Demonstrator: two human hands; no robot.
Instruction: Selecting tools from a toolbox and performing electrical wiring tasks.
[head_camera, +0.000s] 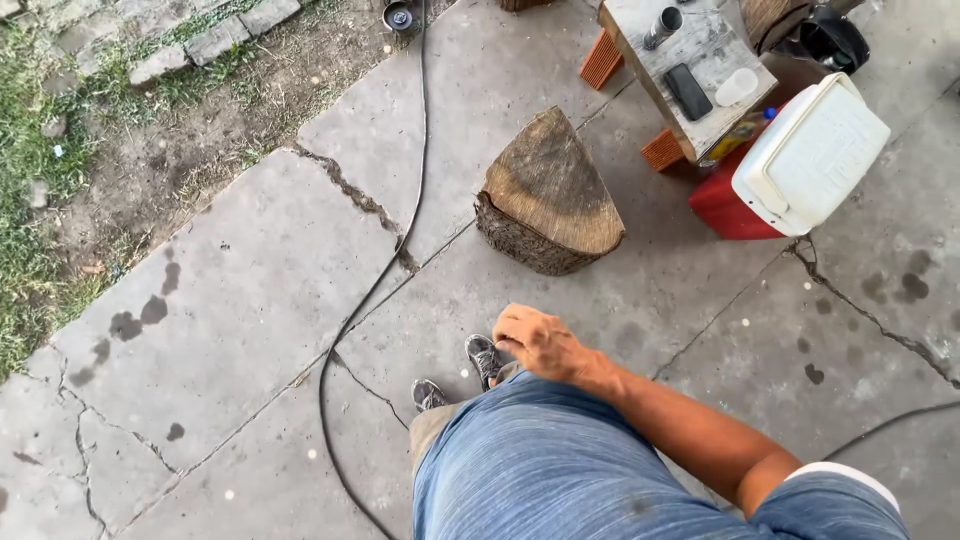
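One hand (540, 343), the right, hangs loosely curled and empty in front of the blue shirt, well short of the wedge-shaped log section (548, 195) standing untouched on the concrete just beyond the shoes (484, 358).

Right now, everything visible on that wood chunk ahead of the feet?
The log section is a wedge-shaped piece of split trunk, standing on the concrete slab. Its pale grey-brown cut top shows curved growth rings; rough dark bark wraps the rounded near side. Nothing rests on it or touches it; the black cable passes left of it.
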